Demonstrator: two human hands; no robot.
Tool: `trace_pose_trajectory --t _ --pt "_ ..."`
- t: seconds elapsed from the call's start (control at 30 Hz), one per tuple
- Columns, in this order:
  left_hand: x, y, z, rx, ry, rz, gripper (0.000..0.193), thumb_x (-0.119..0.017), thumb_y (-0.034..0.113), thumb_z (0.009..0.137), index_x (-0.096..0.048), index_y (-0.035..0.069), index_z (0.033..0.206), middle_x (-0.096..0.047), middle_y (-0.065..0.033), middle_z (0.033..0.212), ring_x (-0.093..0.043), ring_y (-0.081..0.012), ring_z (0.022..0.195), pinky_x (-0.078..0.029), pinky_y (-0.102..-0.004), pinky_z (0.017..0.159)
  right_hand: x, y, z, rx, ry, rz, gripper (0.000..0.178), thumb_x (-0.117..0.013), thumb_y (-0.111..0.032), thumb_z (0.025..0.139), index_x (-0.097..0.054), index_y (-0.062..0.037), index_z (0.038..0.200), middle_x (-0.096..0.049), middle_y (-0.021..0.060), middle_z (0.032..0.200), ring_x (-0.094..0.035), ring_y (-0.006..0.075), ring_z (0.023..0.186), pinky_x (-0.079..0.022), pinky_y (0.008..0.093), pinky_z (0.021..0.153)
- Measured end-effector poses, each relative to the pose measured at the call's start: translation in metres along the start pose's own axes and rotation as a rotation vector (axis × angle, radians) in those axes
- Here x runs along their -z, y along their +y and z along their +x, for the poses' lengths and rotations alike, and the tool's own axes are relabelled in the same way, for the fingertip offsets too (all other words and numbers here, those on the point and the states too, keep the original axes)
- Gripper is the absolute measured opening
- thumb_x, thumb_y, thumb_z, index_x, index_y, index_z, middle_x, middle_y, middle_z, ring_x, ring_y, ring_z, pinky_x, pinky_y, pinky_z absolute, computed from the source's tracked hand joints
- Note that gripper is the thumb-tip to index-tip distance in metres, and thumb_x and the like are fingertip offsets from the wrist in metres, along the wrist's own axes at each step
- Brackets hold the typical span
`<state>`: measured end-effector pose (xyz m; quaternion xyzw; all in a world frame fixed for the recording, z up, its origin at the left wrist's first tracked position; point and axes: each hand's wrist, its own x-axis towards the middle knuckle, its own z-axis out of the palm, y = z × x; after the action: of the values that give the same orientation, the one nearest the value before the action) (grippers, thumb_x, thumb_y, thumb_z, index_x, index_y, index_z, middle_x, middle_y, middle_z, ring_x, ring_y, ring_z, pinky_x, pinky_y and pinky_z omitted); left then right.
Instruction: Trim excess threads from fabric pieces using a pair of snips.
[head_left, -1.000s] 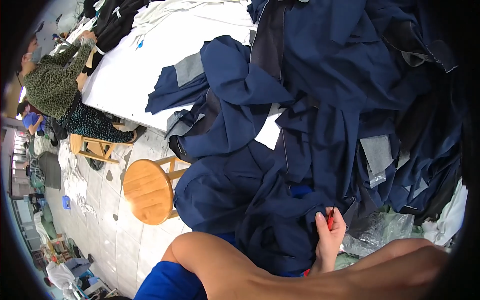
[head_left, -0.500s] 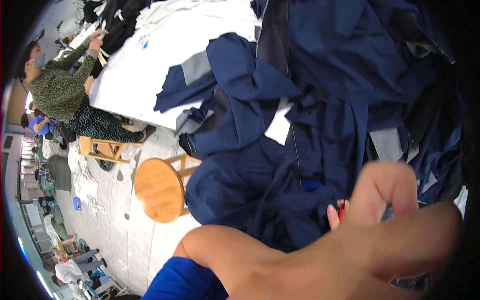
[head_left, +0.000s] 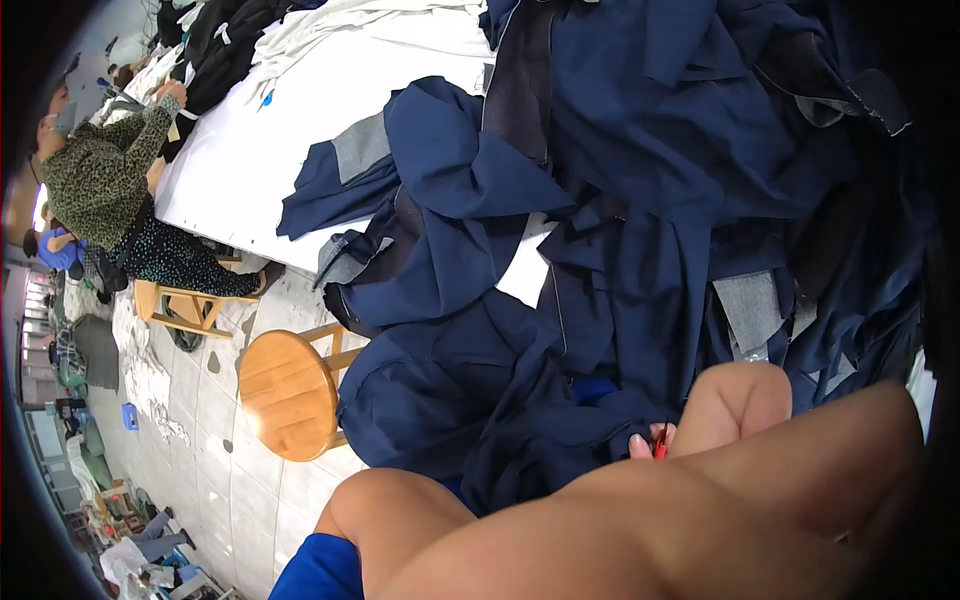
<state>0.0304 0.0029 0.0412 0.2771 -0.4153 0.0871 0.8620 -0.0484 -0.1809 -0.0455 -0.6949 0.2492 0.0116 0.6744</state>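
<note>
My bare arms cross the lower right, close and blurred, with a blue sleeve [head_left: 315, 572] at the lower left. Behind the nearer arm, fingertips of what seems my right hand [head_left: 650, 443] are closed around a small red tool [head_left: 659, 447] with a dark tip; its exact kind is hidden. They rest against bunched navy cloth [head_left: 560, 430]. My left hand's fingers cannot be made out among the overlapping, blurred limbs at the right. Navy garment pieces [head_left: 640, 120] with dark panels lie heaped beyond my hands. A grey patch [head_left: 750, 310] shows just past the bent wrist.
A white table [head_left: 310, 95] carries the cloth, with black garments [head_left: 215, 60] at its far left. A round wooden stool [head_left: 287, 395] stands at its left edge. A person in a green patterned top [head_left: 105, 180] works there. More people and fabric piles [head_left: 95, 350] are farther left.
The whole view has shifted, so the cloth, stool and table sit slightly farther left. The person at the table has lowered their hands. The fingers still hold the red tool.
</note>
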Motion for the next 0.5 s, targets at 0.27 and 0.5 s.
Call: trace_pose_trajectory --t 0.27,0.5 --pt "-0.027 -0.05 0.009 0.029 0.032 0.076 0.027 -0.055 0.023 0.088 -0.05 -0.003 0.095 -0.056 -0.0133 0.085 -0.046 -0.0203 0.068 -0.045 -0.0367 0.076 0.0 0.012 0.003 0.018 -0.063 0.003 0.013 -0.066 -0.003 0.082 -0.053 -0.0025 0.083 -0.043 -0.0081 0.07 -0.034 -0.0002 0.062 -0.027 0.0146 0.055" --pt "-0.038 -0.039 -0.003 0.066 0.098 0.082 0.025 -0.054 0.023 0.089 -0.05 -0.002 0.092 -0.056 -0.0119 0.082 -0.046 -0.0186 0.061 -0.046 -0.0358 0.074 0.005 0.017 -0.001 0.011 -0.074 0.042 0.012 -0.064 -0.003 0.083 -0.053 -0.0016 0.086 -0.042 -0.0074 0.073 -0.035 0.0002 0.064 -0.028 0.0144 0.056"
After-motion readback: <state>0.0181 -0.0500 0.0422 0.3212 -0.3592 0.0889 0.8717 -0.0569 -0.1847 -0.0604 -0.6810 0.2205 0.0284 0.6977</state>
